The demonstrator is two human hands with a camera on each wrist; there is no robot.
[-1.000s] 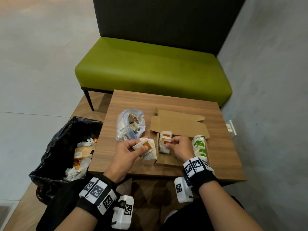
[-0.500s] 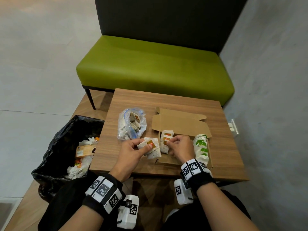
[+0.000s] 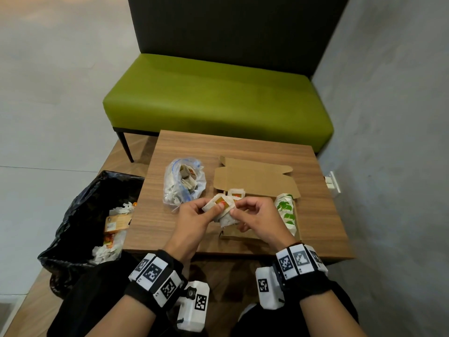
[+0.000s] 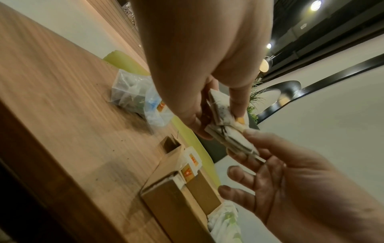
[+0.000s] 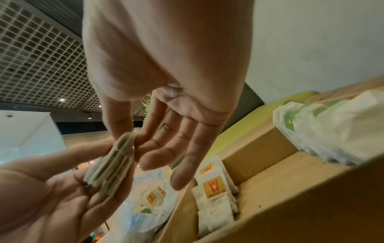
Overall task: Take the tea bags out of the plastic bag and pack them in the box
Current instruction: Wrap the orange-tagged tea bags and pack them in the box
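1. Orange tags bearing a white "W" mark the tea bags (image 5: 214, 189) standing in the cardboard box (image 3: 243, 235); smaller print unreadable.
2. Green-printed packets (image 3: 286, 211) fill the box's right side.
3. Plastic bag (image 3: 182, 183), left of the box on the table (image 3: 320, 215), holds more tea bags.
4. Left hand (image 3: 194, 220) and right hand (image 3: 257, 217) pinch 1 stack of tea bags (image 3: 222, 207) just above the box's left edge.

- Wooden rectangular bench (image 3: 189, 147): low, brown grain top.
- Green upholstered seat (image 3: 218, 93): stands behind the bench, against a dark back panel (image 3: 230, 27).
- Black plastic rubbish bag (image 3: 80, 210): open, on the floor left of the bench, holding white paper scraps and orange wrappers.
- White wall socket (image 3: 332, 182): low on the grey wall.
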